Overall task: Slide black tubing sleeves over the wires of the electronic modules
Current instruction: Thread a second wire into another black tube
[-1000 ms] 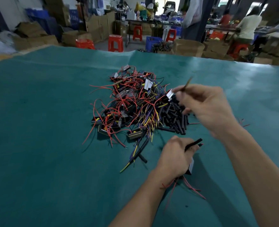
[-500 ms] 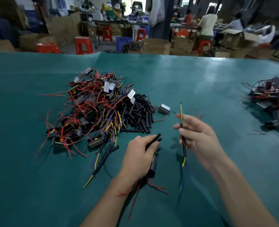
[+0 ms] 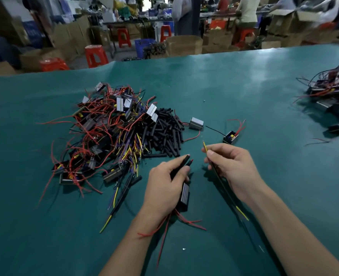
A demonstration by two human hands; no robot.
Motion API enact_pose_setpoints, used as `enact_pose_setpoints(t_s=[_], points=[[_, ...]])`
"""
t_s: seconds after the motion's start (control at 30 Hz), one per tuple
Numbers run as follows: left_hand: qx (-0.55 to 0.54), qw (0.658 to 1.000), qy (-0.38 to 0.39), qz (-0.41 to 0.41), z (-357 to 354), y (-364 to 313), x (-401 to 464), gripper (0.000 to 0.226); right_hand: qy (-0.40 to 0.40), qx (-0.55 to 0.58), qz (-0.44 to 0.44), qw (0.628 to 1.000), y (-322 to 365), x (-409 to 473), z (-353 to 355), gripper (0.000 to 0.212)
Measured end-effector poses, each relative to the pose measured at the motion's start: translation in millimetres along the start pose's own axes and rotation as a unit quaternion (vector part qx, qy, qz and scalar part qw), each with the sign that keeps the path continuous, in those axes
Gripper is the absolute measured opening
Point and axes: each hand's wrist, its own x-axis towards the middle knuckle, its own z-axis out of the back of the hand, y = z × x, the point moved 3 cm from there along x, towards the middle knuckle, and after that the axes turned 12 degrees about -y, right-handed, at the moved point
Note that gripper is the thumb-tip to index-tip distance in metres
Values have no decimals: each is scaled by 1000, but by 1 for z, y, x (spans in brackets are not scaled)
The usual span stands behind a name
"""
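Observation:
My left hand (image 3: pixel 163 188) grips a dark ribbed module (image 3: pixel 185 196) together with a black sleeve (image 3: pixel 181 165) that sticks up past my fingers; red wires (image 3: pixel 184 220) trail out below my wrist. My right hand (image 3: pixel 233 166) pinches a thin yellow and black wire (image 3: pixel 205 146), whose tip points up and whose length hangs down under my forearm. A heap of loose black sleeves (image 3: pixel 164 132) lies beyond my left hand, beside a tangle of modules with red, yellow and purple wires (image 3: pixel 107 132).
Two single modules (image 3: pixel 196 123) (image 3: pixel 230 137) lie just past my hands on the green table cover (image 3: pixel 244 86). A second pile of modules (image 3: pixel 336 104) sits at the far right. Behind the table are cardboard boxes, red stools (image 3: pixel 96 55) and seated people.
My right hand has come down from the sleeve heap with the yellow and black wire to beside my left hand. The view swung right, bringing the right pile into sight.

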Motion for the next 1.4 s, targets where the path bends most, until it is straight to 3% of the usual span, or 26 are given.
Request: enact_pose_setpoints(t_s=[0.33, 0.5, 0.7, 0.83, 0.93, 1.1, 1.3, 1.4], points=[[-17, 1000, 6, 17, -2, 5, 0, 30, -1, -2, -8, 1000, 1, 3, 5, 17], [-19, 1000, 5, 21, -3, 5, 0, 30, -56, 88, -51, 993, 7, 8, 17, 33], [-23, 999, 4, 22, -2, 4, 0, 27, -33, 159, -66, 985, 8, 6, 25, 34], [-29, 999, 3, 30, -2, 4, 0, 29, -31, 101, -28, 994, 9, 2, 27, 31], [-36, 999, 5, 36, -2, 6, 0, 24, -14, -16, -4, 1000, 11, -3, 24, 35], [-28, 999, 6, 30, -1, 5, 0, 25, 20, -201, 95, 975, 15, -6, 20, 26], [-23, 1000, 5, 17, 0, 3, 0, 21, 116, -216, 20, 969, 17, -11, 19, 5], [-27, 1000, 4, 13, 0, 1, 0, 22, 147, -262, -13, 954, 16, -12, 24, 28]])
